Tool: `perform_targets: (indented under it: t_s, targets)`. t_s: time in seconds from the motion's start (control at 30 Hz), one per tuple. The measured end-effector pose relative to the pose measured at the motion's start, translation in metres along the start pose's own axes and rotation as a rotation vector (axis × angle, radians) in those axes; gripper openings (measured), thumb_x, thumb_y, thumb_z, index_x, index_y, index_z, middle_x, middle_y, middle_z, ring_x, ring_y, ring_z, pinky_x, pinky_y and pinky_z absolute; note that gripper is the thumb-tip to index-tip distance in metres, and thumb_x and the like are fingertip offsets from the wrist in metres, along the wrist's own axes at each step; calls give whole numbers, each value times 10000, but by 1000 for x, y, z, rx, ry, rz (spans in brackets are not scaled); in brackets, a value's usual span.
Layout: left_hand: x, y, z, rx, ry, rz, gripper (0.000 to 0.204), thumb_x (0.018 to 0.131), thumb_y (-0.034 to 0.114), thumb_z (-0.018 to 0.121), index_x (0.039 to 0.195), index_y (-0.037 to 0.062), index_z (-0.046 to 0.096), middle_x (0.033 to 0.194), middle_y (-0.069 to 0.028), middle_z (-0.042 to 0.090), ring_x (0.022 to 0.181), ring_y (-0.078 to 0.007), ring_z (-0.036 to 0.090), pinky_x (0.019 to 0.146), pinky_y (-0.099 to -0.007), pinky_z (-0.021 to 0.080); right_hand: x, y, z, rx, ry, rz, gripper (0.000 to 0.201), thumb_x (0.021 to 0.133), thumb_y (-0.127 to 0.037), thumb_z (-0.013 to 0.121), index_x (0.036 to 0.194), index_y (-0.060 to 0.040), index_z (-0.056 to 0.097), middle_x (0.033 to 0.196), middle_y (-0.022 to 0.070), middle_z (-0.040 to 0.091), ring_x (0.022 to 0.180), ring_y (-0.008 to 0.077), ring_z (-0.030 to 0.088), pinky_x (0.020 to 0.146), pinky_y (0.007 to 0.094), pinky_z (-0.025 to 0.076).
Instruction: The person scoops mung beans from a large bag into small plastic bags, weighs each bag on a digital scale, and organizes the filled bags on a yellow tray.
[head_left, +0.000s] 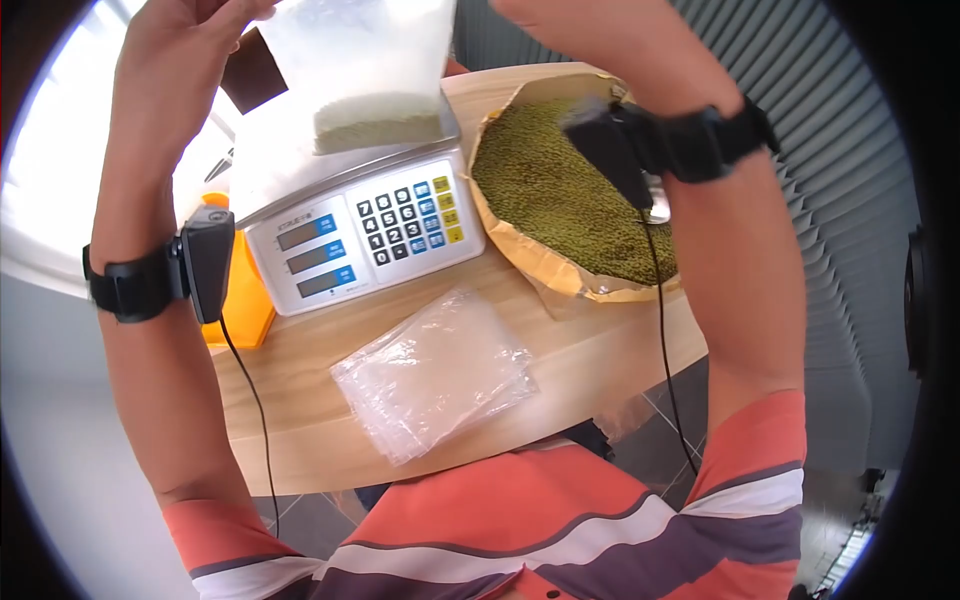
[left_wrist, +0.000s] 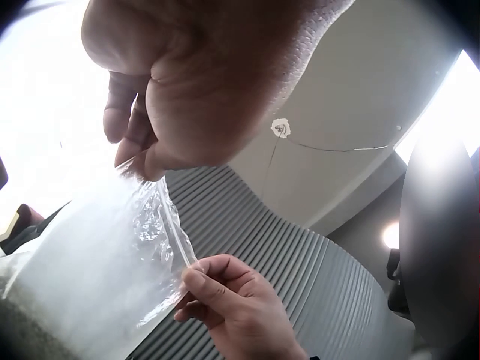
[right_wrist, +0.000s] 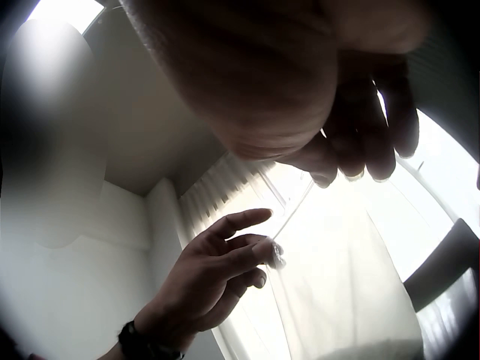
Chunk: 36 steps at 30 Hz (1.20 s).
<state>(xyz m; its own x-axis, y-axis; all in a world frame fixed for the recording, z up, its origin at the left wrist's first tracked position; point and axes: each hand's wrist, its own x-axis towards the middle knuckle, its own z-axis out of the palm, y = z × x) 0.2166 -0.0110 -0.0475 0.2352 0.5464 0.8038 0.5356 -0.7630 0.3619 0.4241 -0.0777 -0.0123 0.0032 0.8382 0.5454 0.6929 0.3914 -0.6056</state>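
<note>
A clear plastic bag (head_left: 365, 60) with a layer of green beans (head_left: 378, 125) at its bottom stands upright over the scale's plate. The left hand (head_left: 185, 60) pinches one top corner of the bag; in the left wrist view the left hand (left_wrist: 187, 90) holds that corner between thumb and fingers. Opposite, the right hand (left_wrist: 247, 307) pinches the other end of the bag's top edge. The right wrist view has the right hand (right_wrist: 322, 97) close above, its fingertips at the bag's edge, and the left hand (right_wrist: 217, 274) across from it.
A white scale (head_left: 290, 240) with a keypad lies under the bag. To its right is a large paper sack (head_left: 515, 245) of green beans with a metal scoop (head_left: 659, 200). Flat empty bags (head_left: 435, 375) lie on the wooden table (head_left: 290, 425). An orange object (head_left: 245, 300) stands left of the scale.
</note>
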Motion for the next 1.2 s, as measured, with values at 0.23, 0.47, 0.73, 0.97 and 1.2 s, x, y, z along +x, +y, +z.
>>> perform_targets:
  t_s: [0.23,0.47,0.73,0.97,1.2]
  targets:
    - [5,-124,-43,328,-296,16,362,1095,262,684,1390,64,748,1287,-146,794,1218,-252,734,1101,-401,560,39,38,61,-24,-217,-68,171,1007,-121,705,1033,45,740,918,191,773,865,266,774,788,399,598]
    - [13,-133,-43,335,-513,-78,460,1087,353,708,1468,95,722,1401,-175,763,1293,-304,715,1161,-410,532,56,50,94,13,-221,-121,176,995,-135,740,1021,39,754,935,197,778,911,273,757,830,401,590]
    - [8,-89,-30,-53,-374,-258,147,997,114,736,1032,-26,763,879,-69,752,794,-146,703,705,-315,591,59,47,96,-12,-201,-180,172,998,-125,726,1008,44,757,949,213,779,901,314,751,844,418,587]
    - [15,-81,-20,10,-441,-197,155,1002,143,740,1010,-8,772,896,-88,763,805,-153,691,728,-327,581,55,44,102,14,-188,-170,175,986,-127,728,1013,42,764,971,219,782,917,326,750,850,426,586]
    - [13,-93,-8,75,-344,-242,193,1008,154,733,1046,-28,783,928,-153,779,863,-226,721,790,-376,591,42,40,96,122,-94,-94,314,985,-134,745,1218,76,731,1025,196,784,961,303,747,880,415,585]
